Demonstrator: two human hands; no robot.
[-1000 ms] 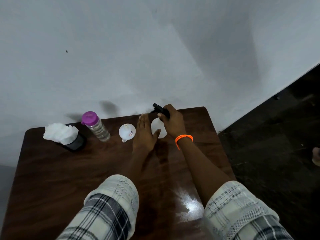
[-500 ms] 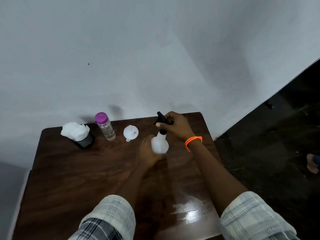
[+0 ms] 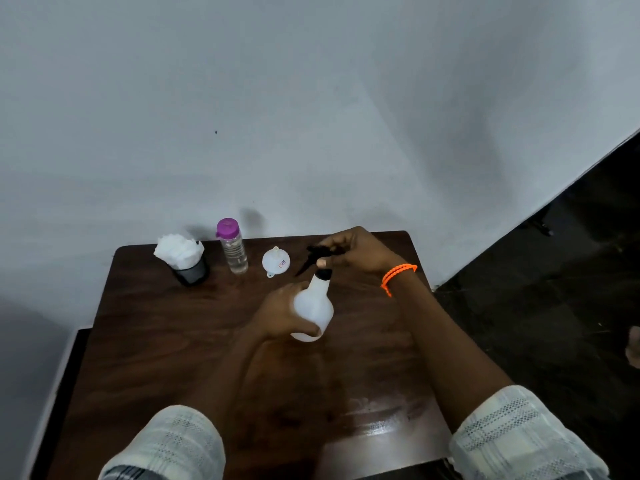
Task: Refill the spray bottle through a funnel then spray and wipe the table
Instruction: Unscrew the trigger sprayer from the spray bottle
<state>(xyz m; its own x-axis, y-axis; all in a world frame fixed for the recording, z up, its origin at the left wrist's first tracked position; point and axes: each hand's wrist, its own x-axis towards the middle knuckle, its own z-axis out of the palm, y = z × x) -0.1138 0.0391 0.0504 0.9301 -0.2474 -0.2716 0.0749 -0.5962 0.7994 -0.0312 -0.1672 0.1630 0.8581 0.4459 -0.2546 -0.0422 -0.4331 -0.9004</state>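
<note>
The task looks barely begun: near the table (image 3: 145, 341) centre the left hand (image 3: 277, 315) wraps the spray bottle (image 3: 313, 306) while the right hand (image 3: 353, 252) grips its black spray head (image 3: 320, 252), and the funnel (image 3: 276, 261) lies unused just behind the bottle, with filling, spraying and wiping left.

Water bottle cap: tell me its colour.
Purple; the water bottle cap shows best in the head view, the only one.
</note>
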